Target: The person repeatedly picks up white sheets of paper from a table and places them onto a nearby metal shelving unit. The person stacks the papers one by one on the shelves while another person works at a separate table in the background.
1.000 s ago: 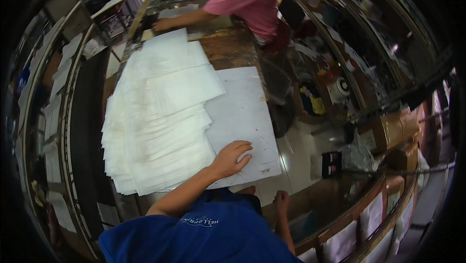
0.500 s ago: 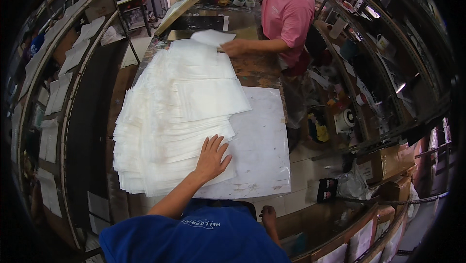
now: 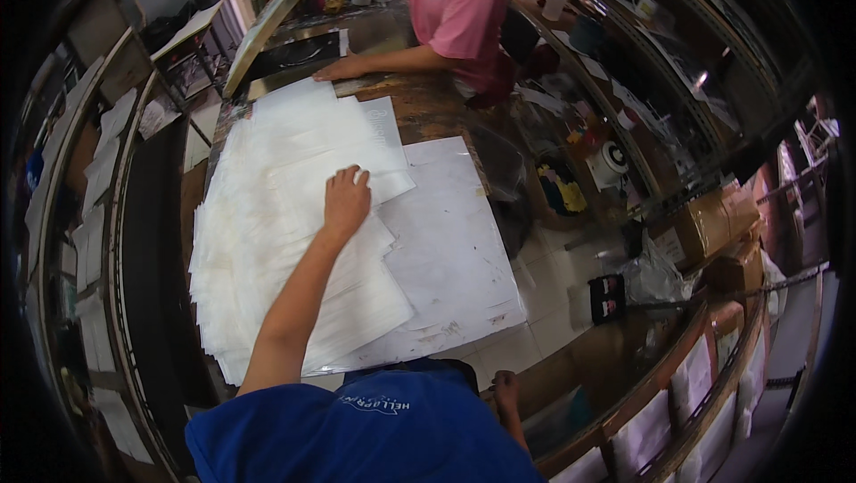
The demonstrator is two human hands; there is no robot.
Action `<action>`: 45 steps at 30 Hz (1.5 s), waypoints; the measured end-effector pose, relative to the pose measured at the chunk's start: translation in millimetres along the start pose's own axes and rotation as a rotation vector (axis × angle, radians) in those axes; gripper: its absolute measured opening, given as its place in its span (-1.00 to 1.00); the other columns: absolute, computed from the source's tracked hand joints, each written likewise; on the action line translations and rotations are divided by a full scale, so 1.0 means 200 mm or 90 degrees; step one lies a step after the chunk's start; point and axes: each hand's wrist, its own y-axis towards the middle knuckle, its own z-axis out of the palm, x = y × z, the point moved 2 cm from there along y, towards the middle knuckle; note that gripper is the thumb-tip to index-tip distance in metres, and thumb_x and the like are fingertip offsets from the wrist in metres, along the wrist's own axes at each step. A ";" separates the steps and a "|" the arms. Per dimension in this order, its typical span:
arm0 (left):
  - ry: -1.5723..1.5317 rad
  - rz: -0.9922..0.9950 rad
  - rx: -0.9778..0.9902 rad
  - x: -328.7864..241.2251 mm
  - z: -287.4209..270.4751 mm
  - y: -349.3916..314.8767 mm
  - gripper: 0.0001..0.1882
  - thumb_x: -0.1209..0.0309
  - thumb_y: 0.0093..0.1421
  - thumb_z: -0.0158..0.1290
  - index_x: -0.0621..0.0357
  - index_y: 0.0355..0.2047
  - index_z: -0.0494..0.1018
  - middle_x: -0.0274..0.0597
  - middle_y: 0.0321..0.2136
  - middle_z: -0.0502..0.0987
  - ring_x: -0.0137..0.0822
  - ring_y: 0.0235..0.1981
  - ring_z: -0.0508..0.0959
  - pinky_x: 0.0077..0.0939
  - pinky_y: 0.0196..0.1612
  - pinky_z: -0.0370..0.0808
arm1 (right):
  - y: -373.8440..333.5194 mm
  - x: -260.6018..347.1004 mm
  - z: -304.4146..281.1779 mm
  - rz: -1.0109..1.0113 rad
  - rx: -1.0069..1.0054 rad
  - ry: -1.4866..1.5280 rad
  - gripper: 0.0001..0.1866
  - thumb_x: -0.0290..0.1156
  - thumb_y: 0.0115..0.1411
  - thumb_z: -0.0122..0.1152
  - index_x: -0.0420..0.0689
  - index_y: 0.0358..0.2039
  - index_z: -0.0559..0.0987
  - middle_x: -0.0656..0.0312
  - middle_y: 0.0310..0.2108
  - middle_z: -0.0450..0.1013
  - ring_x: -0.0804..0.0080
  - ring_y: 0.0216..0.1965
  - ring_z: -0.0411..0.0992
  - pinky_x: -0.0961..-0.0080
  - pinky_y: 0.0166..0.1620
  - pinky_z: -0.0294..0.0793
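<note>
A broad, fanned spread of thin white sheets (image 3: 259, 242) covers the near and left part of the worktable. My left hand (image 3: 346, 204) lies palm down on the upper sheets, fingers apart, pressing on them without gripping any. Low at my right side hangs my right hand (image 3: 506, 391), away from the table, its fingers loosely curled with nothing visible in them. Beneath and right of the sheets is a larger, smudged white board or sheet (image 3: 455, 242). One sheet with faint grey print (image 3: 382, 117) shows at the spread's far right edge.
Across the table, a co-worker in a pink shirt (image 3: 459, 15) holds up a tilted frame (image 3: 267, 33). That person's other hand (image 3: 343, 66) rests by a dark panel (image 3: 294, 53). Shelf racks (image 3: 125, 162) stand left; cluttered shelves and cardboard boxes (image 3: 713, 220) stand right.
My left hand has moved farther forward over the sheets. The co-worker's hand has put the loose white sheet down at the far end of the spread. My view has shifted.
</note>
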 end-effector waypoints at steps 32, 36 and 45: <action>-0.656 0.624 0.532 -1.69 -0.31 -0.82 -0.75 0.50 0.04 0.13 0.20 -0.22 0.46 -0.06 -0.37 0.50 -0.06 -0.36 0.48 -0.24 -0.25 0.38 | -0.65 0.60 -0.50 -0.169 -0.336 -0.026 -0.75 -0.52 0.14 -0.01 -0.18 -0.15 0.50 0.12 -0.26 0.47 0.32 -0.29 0.44 0.46 -0.19 0.42; -0.535 0.511 0.437 -1.44 -0.18 -0.73 -0.69 0.56 0.04 0.12 0.24 -0.16 0.45 0.00 -0.25 0.48 0.00 -0.19 0.44 -0.23 -0.10 0.36 | -0.90 0.27 -0.95 -0.013 -0.571 0.028 -0.69 -0.51 0.13 0.10 -0.18 -0.07 0.42 0.19 -0.11 0.39 0.45 -0.23 0.39 0.48 -0.15 0.39; -0.383 0.450 0.334 -1.16 0.06 -0.80 -0.62 0.51 0.18 0.01 0.32 0.02 0.34 0.07 0.11 0.27 0.03 0.17 0.26 -0.13 0.21 0.19 | -1.71 -0.86 -1.67 0.153 -1.071 0.322 -0.73 -0.30 0.14 0.25 -0.14 -0.20 0.49 0.27 -0.28 0.46 0.49 -0.32 0.41 0.54 -0.19 0.41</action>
